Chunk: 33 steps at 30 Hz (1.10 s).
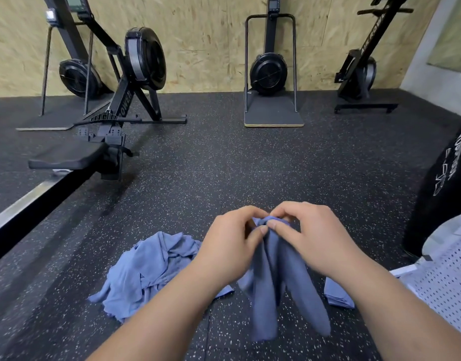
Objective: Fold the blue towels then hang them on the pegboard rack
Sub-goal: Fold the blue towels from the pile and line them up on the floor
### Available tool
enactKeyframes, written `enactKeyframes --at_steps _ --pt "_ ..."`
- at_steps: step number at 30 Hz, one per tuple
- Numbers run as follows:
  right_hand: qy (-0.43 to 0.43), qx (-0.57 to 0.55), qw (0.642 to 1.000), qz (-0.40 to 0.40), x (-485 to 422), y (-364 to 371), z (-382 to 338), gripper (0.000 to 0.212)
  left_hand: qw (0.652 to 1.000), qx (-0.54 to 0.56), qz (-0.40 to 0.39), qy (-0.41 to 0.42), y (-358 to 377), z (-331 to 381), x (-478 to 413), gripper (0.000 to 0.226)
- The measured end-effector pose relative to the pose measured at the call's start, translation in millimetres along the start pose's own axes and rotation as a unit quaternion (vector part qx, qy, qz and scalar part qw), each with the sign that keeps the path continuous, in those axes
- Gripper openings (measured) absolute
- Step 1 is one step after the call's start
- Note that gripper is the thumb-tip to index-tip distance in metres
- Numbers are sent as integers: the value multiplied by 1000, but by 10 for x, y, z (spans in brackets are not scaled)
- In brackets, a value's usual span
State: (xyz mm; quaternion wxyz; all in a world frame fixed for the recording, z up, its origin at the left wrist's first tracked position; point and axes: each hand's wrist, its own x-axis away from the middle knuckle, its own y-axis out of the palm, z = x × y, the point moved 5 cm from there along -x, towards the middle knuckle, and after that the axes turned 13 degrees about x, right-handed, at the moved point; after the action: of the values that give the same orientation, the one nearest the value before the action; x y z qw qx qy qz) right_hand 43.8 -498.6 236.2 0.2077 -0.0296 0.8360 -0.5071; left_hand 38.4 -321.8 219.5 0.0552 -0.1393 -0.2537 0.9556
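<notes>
A blue towel (279, 290) hangs in loose folds from both my hands above the speckled black floor. My left hand (232, 243) and my right hand (310, 235) meet at its top edge, fingers and thumbs pinching the cloth close together. A crumpled heap of blue towels (146, 272) lies on the floor to the left, below my left forearm. A flat piece of blue towel (337, 294) lies on the floor under my right forearm. No pegboard rack is in view.
A rowing machine (112, 113) with its rail stretches along the left. A ski trainer on a platform (272, 74) and another machine (362, 71) stand against the plywood wall. A black bag (443, 183) and a white perforated panel (448, 277) sit at the right.
</notes>
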Motion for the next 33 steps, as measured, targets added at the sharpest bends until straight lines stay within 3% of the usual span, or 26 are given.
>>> enactKeyframes --at_steps 2,5,9,12,15,18,26,33 --pt "-1 -1 1000 -20 -2 -15 30 5 1000 1 11 -10 -33 -14 -4 3" --pt "24 -4 998 -53 10 -41 153 6 998 -13 53 -24 -121 -48 -12 8" --pt "60 24 998 -20 13 -180 360 11 989 3 141 -47 -289 -114 -25 10" --pt "46 39 998 12 20 -222 316 10 994 11 97 -46 -210 -111 -23 7" --pt "-8 15 1000 -10 39 -152 97 5 1000 20 8 -21 -33 -53 2 26" --pt "-32 9 999 -34 44 -96 21 4 1000 10 0 -13 -8 -20 -15 5" --pt "76 34 996 -13 27 -339 439 9 988 3 124 -88 -328 -236 -96 13" --pt "147 22 988 36 44 -474 637 12 981 3 162 -104 -458 -307 -97 15"
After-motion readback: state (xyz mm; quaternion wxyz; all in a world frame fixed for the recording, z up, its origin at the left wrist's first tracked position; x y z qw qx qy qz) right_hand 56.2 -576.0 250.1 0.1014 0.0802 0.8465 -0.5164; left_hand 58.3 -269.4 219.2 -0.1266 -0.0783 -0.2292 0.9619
